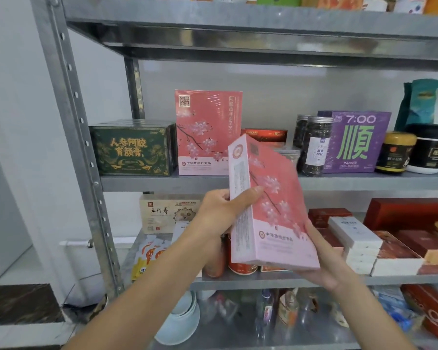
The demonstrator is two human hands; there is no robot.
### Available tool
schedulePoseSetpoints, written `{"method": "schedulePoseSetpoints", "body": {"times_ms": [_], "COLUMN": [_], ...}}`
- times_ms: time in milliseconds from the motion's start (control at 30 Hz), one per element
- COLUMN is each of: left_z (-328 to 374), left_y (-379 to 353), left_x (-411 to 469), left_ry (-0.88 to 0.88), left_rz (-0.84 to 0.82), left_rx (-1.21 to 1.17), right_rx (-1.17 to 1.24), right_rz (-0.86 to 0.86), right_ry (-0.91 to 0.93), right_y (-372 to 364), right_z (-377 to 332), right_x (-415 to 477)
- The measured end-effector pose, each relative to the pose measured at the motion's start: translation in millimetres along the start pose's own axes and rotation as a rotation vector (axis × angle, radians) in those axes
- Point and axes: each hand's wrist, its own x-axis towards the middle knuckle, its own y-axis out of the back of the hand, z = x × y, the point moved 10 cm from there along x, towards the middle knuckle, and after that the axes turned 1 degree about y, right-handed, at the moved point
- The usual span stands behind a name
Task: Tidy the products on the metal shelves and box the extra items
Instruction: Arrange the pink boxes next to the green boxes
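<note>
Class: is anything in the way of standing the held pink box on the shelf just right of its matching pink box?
Yes: a red box sits at the back of that gap; the held pink box hides its front.

Single head-worn wide-angle view; faces forward and slightly down at metal shelves (162, 183), close in front; upper shelf seen from underneath, lower tiers from above; upright post (68, 122) slants down frame's left side; forearms enter from bottom edge; left hand (220, 213) and right hand (324, 261) hold pink box (276, 198) at centre, nearest lens, partly covering shelf goods behind.
</note>
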Motion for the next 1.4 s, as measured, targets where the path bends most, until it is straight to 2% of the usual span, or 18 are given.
{"method": "schedulePoseSetpoints", "body": {"times_ms": [67, 133, 233, 333, 433, 567, 667, 733, 800, 867, 900, 967, 1000, 1067, 1200, 1267, 1400], "left_z": [-3.1, -10.2, -26.7, -41.2, -50.1, -60.7, -74.5, -73.5, -55.9, -21.6, -4.9, 5.2, -0.6, -9.3, 14.5, 19.5, 9.4], "left_y": [2.3, 5.6, 8.8, 9.4, 15.8, 16.0, 5.2, -0.7, 2.3, 2.4, -12.7, -54.3, -68.5, -73.9, -66.9, -60.9, -30.6], "left_x": [3.2, 8.7, 13.0, 13.2, 19.5, 24.2, 19.1, 16.0, 17.9, 14.1, 5.0, -16.7, -24.5, -24.8, -26.4, -29.1, -14.0], "left_ry": [0.028, 0.083, 0.156, 0.166, 0.157, 0.170, 0.218, 0.226, 0.121, -0.113, -0.244, -0.414, -0.434, -0.412, -0.540, -0.582, -0.383], "left_rz": [-0.003, -0.024, -0.089, -0.132, -0.138, -0.219, -0.304, -0.307, -0.235, -0.115, -0.180, -0.449, -0.547, -0.562, -0.327, -0.265, -0.220], "left_rx": [0.023, 0.000, -0.035, 0.112, -0.011, -0.185, -0.160, -0.061, 0.255, 0.536, 0.565, 0.611, 0.692, 0.793, 0.634, 0.497, 0.123], "right_rx": [0.118, 0.125, 0.032, -0.115, -0.215, -0.034, 0.118, 0.218, 0.192, 0.098, 0.078, 0.134, 0.191, 0.288, 0.367, 0.337, 0.186], "right_rz": [-0.100, -0.065, 0.056, 0.132, 0.066, -0.181, -0.190, -0.149, -0.025, 0.092, 0.130, 0.198, 0.229, 0.280, 0.262, 0.212, 0.244], "right_ry": [0.040, 0.137, 0.221, 0.308, 0.323, 0.283, 0.228, 0.225, 0.353, 0.530, 0.590, 0.647, 0.658, 0.664, 0.679, 0.687, 0.647], "right_y": [-8.5, -9.4, -10.6, -14.6, -27.1, -51.2, -57.2, -58.3, -50.2, -45.0, -45.1, -44.3, -43.1, -41.2, -41.6, -40.2, -10.3], "right_z": [5.7, -2.0, -13.7, -23.3, -26.9, -33.5, -32.5, -29.6, -34.8, -46.7, -51.0, -55.2, -56.0, -55.1, -55.9, -60.4, -53.6], "right_x": [2.2, 5.1, 2.8, -4.6, -12.0, -22.3, -20.3, -17.8, -18.1, -23.6, -26.2, -30.5, -32.1, -33.1, -33.2, -37.5, -38.3]}}
